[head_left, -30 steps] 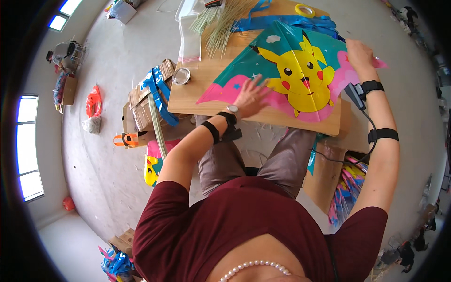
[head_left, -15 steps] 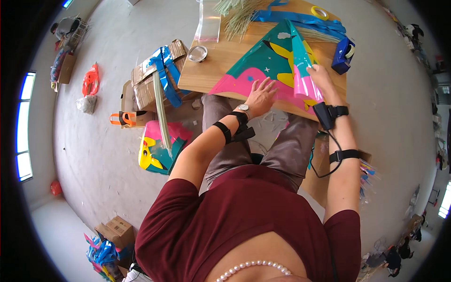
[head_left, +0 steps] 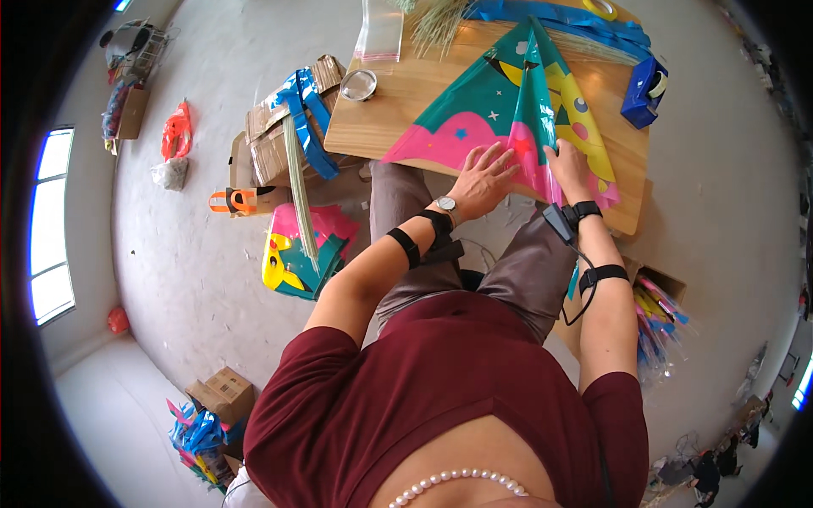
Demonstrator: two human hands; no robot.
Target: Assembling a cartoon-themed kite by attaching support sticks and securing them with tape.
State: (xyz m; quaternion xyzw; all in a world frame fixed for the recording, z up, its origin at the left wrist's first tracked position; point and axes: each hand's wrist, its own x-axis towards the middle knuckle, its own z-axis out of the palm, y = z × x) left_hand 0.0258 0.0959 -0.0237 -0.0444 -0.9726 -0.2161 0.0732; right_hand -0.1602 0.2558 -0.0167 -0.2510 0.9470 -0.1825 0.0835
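Observation:
A triangular plastic kite [head_left: 461, 106] in green, pink and yellow lies on the table, its tip pointing away from me. A raised fold runs down its middle. My left hand [head_left: 487, 179] rests flat on the pink lower part with its fingers spread. Close by on the right, my right hand [head_left: 569, 169] is closed, thumb and fingers pinching the lower end of the fold. The yellow right wing with printed spots lies spread out beside that hand.
On the wooden table [head_left: 381, 127] are a blue tape dispenser [head_left: 644, 93], a yellow tape roll [head_left: 600, 8], blue strips [head_left: 567, 30], thin pale sticks [head_left: 440, 30], a round clear dish [head_left: 359, 85] and clear bags [head_left: 378, 34]. More kite sheets [head_left: 305, 254] hang at left beside a cardboard bundle [head_left: 271, 144].
The kite's right side has been unfolded from a rolled-over flap to lie flat, showing its yellow wing. My right hand has moved down and slightly left along the fold; my left hand shifted slightly right.

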